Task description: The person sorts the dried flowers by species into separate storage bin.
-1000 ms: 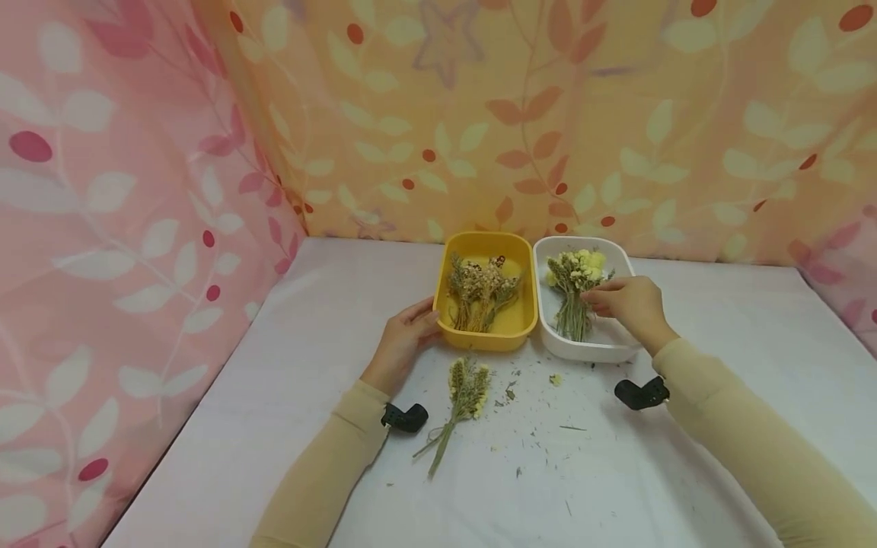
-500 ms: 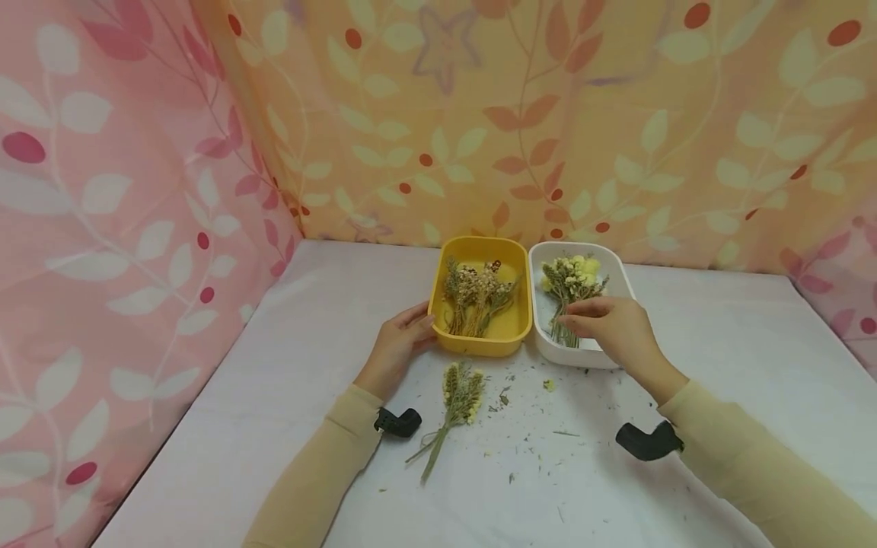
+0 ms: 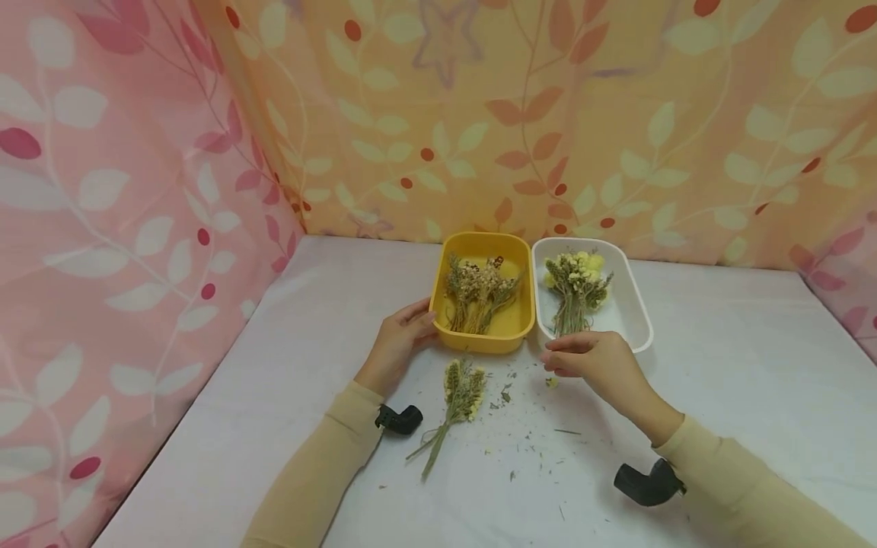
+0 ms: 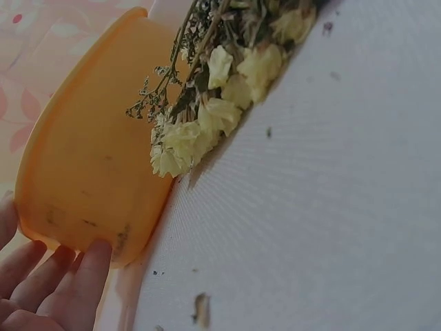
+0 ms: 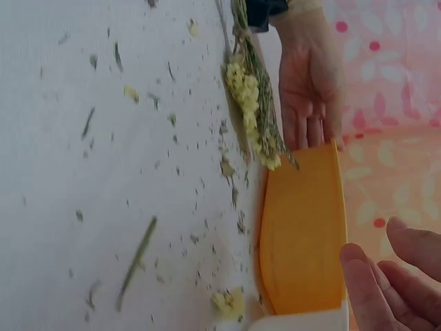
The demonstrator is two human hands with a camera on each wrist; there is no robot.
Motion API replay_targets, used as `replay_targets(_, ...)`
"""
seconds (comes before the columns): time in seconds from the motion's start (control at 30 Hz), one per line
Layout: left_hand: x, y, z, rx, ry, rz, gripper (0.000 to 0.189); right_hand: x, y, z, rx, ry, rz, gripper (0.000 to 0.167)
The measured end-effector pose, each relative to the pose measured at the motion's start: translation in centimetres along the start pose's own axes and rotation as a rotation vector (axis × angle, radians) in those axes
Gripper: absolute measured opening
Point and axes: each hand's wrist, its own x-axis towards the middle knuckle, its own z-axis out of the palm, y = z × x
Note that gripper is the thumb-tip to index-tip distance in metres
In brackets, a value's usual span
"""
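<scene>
My left hand (image 3: 397, 342) rests against the near left corner of a yellow plastic bin (image 3: 483, 344), its straight fingers (image 4: 89, 279) touching the outer wall. Small dried-flower bunches (image 3: 476, 293) lie inside that bin. Just over the near rim of a white bin (image 3: 633, 320) hovers my right hand (image 3: 603, 369); thumb and forefinger are apart in the right wrist view, with nothing visible between them. The white bin holds a dried-flower bunch (image 3: 578, 281) with yellow blooms. Another dried-flower bunch (image 3: 462, 396), tied at the stems, lies on the table before the yellow bin.
Leaf crumbs and stem bits (image 3: 505, 396) are scattered over the white tablecloth (image 3: 288, 365). One loose yellow flower head (image 5: 229, 303) lies near the bins. Patterned cloth (image 3: 384, 114) hangs behind the table and on both sides.
My right hand has drawn back from the flower bunch in the white bin, toward me, to the bin's near rim. The left hand stays at the yellow bin.
</scene>
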Motion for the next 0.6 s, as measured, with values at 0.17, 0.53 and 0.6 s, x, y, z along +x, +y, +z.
replay_targets(0.17, -0.1, 0.2, -0.2, 0.001, -0.013, 0.012, 0.051, -0.2, 0.2, 1.5, 0.063, -0.067, 0.02, 0.037)
replay_targets(0.53, 0.2, 0.2, -0.3, -0.014, -0.034, 0.005, 0.052, -1.7, 1.0, 5.0, 0.185, -0.191, 0.111, 0.031)
replay_targets(0.6, 0.2, 0.1, -0.2, -0.021, -0.028, -0.007, 0.052, -1.8, 1.0, 5.3, 0.181, -0.196, 0.114, 0.032)
